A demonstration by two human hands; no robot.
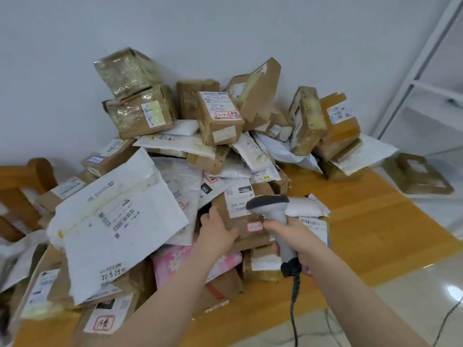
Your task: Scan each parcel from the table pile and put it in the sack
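While the pile (175,159) of parcels heaps up against the white wall (225,26), we have both hands in at its near edge. It is a jumble of brown cartons and white mailers covering most of the wooden table (363,221), with boxes stacked highest at the back.

Left hand (218,231) first: it lies on top of a brown parcel (240,221) at the front of the heap. The fingers stretch toward the parcel's left edge, the thumb spreads to the right, and nothing is clasped that we can see. The parcel's white barcode label faces up, with a small red-bordered sticker just below it.

Over to the right hand (298,239) — it is wrapped firmly round the handle of a grey scanner (271,209). The scanner's dark head hovers just beside that label, right over the parcel. Its black cable (294,296) coils down from the grip toward the bottom of our view.

To the left, a big white mailer (112,221) slopes across the heap with its barcodes showing. A pink flowered package (170,261) peeks out beneath the left forearm. Past the table's far-right corner a flat brown parcel (418,174) lies on its own, and a white frame (426,58) stands behind it. On the left edge, part of a wooden chair (37,171) shows.
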